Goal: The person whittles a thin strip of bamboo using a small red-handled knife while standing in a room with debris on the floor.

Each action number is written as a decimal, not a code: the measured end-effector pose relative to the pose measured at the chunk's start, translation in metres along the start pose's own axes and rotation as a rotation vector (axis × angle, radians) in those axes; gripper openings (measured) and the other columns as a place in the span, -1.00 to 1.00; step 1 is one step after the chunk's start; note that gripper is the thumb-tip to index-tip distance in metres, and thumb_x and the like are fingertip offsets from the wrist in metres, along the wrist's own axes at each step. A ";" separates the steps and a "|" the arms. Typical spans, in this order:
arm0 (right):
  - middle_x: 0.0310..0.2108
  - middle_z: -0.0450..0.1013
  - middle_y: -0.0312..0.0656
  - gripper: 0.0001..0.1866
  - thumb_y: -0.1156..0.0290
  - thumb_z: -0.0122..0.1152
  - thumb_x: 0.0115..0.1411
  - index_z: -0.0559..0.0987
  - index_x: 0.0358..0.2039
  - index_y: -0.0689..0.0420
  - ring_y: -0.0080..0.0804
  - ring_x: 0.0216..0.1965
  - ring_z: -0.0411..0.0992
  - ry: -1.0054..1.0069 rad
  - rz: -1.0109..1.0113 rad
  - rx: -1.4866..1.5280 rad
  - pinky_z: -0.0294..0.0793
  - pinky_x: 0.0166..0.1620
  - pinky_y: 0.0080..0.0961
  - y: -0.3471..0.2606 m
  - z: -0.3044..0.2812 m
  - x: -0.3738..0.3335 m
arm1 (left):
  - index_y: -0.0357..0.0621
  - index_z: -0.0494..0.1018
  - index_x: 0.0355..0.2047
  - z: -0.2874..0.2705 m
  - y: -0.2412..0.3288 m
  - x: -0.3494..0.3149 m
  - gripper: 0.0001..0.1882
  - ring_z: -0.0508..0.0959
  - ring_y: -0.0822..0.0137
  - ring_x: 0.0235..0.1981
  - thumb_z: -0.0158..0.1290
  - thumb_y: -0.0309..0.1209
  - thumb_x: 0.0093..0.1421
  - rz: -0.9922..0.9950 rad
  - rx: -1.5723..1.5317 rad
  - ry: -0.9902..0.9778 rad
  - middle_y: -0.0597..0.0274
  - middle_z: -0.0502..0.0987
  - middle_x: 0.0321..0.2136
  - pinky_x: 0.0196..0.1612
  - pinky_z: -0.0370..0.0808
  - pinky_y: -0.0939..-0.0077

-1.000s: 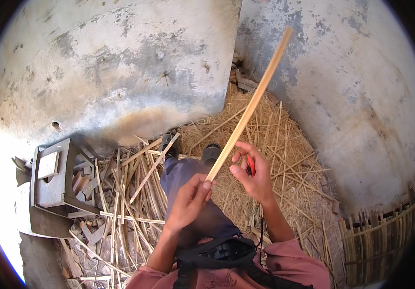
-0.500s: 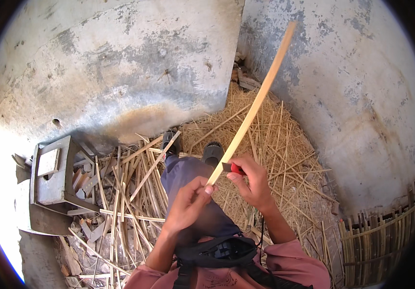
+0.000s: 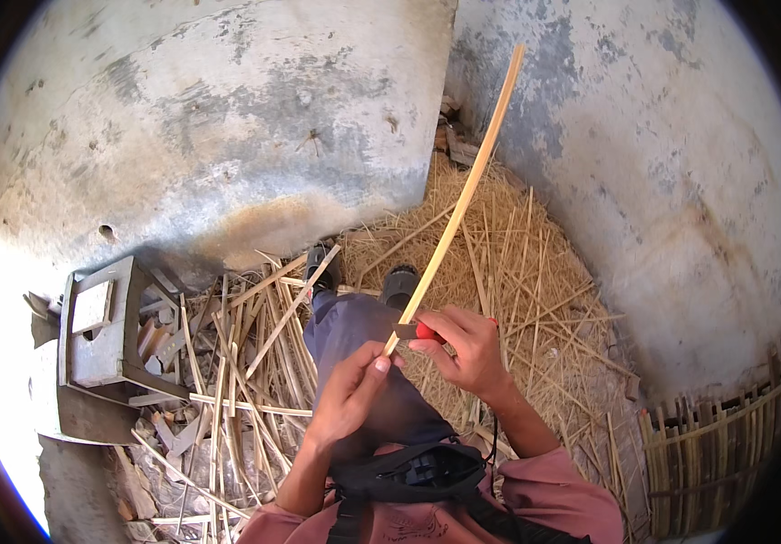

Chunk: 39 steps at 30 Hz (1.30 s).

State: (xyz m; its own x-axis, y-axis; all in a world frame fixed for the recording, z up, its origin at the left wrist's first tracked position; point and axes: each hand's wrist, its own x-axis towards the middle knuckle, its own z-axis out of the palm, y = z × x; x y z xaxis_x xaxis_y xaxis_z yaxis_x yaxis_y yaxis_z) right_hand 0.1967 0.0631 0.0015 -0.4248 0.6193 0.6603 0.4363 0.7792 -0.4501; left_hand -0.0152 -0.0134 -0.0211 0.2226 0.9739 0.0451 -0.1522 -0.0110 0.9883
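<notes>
My left hand (image 3: 351,387) grips the near end of a long, pale bamboo strip (image 3: 455,218), thumb on top. The strip slants up and to the right, its far end in the air before the wall. A knife (image 3: 430,331) with a red handle and a short dark blade is held in my right hand (image 3: 470,352), fingers wrapped round the handle. Its blade lies across the strip, touching it just above my left fingertips. Both hands are over my legs, close together.
Split strips (image 3: 227,390) lie heaped on the left, and straw-like shavings (image 3: 526,272) cover the floor ahead. A wooden box (image 3: 105,363) stands at the left. Weathered walls (image 3: 254,118) meet in the corner ahead. A slatted bamboo panel (image 3: 717,453) leans at the lower right.
The knife has slid down the strip toward my left fingers, its blade now across the strip. The strip's far end has swung a little left and its side has turned.
</notes>
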 end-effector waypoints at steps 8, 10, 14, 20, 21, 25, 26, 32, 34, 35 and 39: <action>-0.50 0.46 -0.26 -0.64 0.17 0.46 0.23 0.71 -0.05 0.09 -0.26 -0.52 0.48 0.036 -0.020 -0.061 0.42 -0.44 -0.31 -0.002 0.004 0.000 | -0.20 0.48 -0.08 0.000 -0.006 -0.008 -0.73 0.09 0.68 -0.65 -0.13 -0.27 0.62 0.048 0.079 0.058 0.61 0.18 -0.64 -0.56 0.01 0.63; -0.50 0.46 -0.26 -0.65 0.18 0.46 0.22 0.71 -0.06 0.08 -0.26 -0.52 0.48 0.054 -0.022 -0.064 0.42 -0.44 -0.31 0.000 0.002 0.002 | -0.21 0.52 -0.10 -0.001 -0.003 -0.013 -0.75 0.14 0.67 -0.54 -0.07 -0.31 0.59 -0.014 0.057 0.095 0.57 0.26 -0.56 -0.47 0.05 0.63; -0.51 0.46 -0.26 -0.67 0.20 0.48 0.22 0.72 -0.07 0.09 -0.26 -0.52 0.49 0.048 -0.023 -0.070 0.41 -0.44 -0.31 0.003 -0.002 0.007 | -0.22 0.54 -0.12 0.001 0.000 -0.020 -0.76 0.15 0.67 -0.53 -0.04 -0.34 0.58 -0.059 0.082 0.142 0.57 0.27 -0.55 -0.46 0.05 0.62; -0.53 0.46 -0.25 -0.68 0.22 0.48 0.23 0.72 -0.09 0.11 -0.26 -0.54 0.47 0.071 -0.026 -0.088 0.40 -0.45 -0.32 0.005 -0.011 0.017 | -0.21 0.48 -0.12 0.002 -0.003 -0.026 -0.72 0.10 0.69 -0.66 -0.09 -0.25 0.60 -0.066 0.144 0.133 0.60 0.19 -0.66 -0.57 0.00 0.62; -0.53 0.46 -0.24 -0.69 0.22 0.47 0.23 0.73 -0.10 0.11 -0.26 -0.55 0.47 0.071 -0.024 -0.094 0.40 -0.46 -0.33 0.006 -0.012 0.019 | -0.21 0.48 -0.12 0.001 -0.004 -0.027 -0.72 0.10 0.69 -0.66 -0.09 -0.25 0.60 -0.064 0.135 0.133 0.60 0.19 -0.66 -0.57 0.00 0.62; -0.47 0.53 -0.18 -0.72 0.26 0.46 0.26 0.73 -0.11 0.16 -0.27 -0.52 0.52 0.130 0.050 -0.037 0.45 -0.44 -0.35 0.019 -0.016 0.023 | -0.24 0.53 -0.13 -0.001 -0.006 -0.038 -0.73 0.14 0.68 -0.60 -0.05 -0.30 0.59 -0.101 0.121 0.150 0.58 0.23 -0.63 -0.53 0.04 0.61; -0.45 0.56 -0.17 -0.72 0.27 0.45 0.27 0.73 -0.11 0.17 -0.29 -0.51 0.54 0.151 0.067 -0.023 0.47 -0.42 -0.37 0.026 -0.015 0.025 | -0.24 0.55 -0.13 -0.001 -0.007 -0.042 -0.74 0.16 0.67 -0.57 -0.04 -0.32 0.58 -0.117 0.122 0.159 0.57 0.24 -0.60 -0.50 0.06 0.61; -0.36 0.63 -0.12 -0.70 0.27 0.41 0.34 0.71 -0.08 0.25 -0.36 -0.43 0.60 0.196 0.171 -0.044 0.59 -0.35 -0.41 0.065 -0.028 0.045 | -0.24 0.55 -0.14 -0.009 -0.016 -0.068 -0.75 0.20 0.67 -0.55 -0.03 -0.32 0.57 -0.192 0.144 0.177 0.54 0.29 -0.60 -0.50 0.07 0.61; -0.36 0.63 -0.12 -0.69 0.27 0.42 0.33 0.71 -0.07 0.25 -0.37 -0.42 0.60 0.161 0.143 -0.055 0.60 -0.35 -0.38 0.072 -0.026 0.050 | -0.24 0.53 -0.13 -0.011 -0.022 -0.069 -0.72 0.16 0.69 -0.61 -0.05 -0.28 0.58 -0.169 0.164 0.176 0.58 0.26 -0.63 -0.54 0.03 0.63; -0.36 0.64 -0.16 -0.67 0.21 0.38 0.37 0.72 -0.06 0.24 -0.44 -0.45 0.55 0.210 0.083 -0.090 0.53 -0.40 -0.44 0.081 -0.020 0.050 | -0.23 0.52 -0.13 -0.013 -0.024 -0.070 -0.71 0.14 0.69 -0.64 -0.05 -0.26 0.59 -0.157 0.175 0.178 0.59 0.24 -0.65 -0.56 0.01 0.64; -0.43 0.60 -0.27 -0.57 0.04 0.23 0.46 0.74 -0.06 0.19 -0.54 -0.53 0.39 0.253 0.374 -0.041 0.31 -0.48 -0.51 0.131 -0.025 0.053 | -0.24 0.54 -0.13 -0.018 -0.033 -0.084 -0.72 0.16 0.70 -0.63 -0.03 -0.27 0.57 -0.247 0.217 0.167 0.59 0.25 -0.64 -0.56 0.03 0.63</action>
State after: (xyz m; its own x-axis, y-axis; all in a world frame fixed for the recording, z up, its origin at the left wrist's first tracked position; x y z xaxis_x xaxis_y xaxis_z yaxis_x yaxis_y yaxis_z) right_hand 0.2510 0.1953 -0.0075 -0.0271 0.8106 0.5850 0.5565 0.4984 -0.6648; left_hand -0.0456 -0.0905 -0.0603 0.0646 0.9766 -0.2050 0.0981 0.1982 0.9752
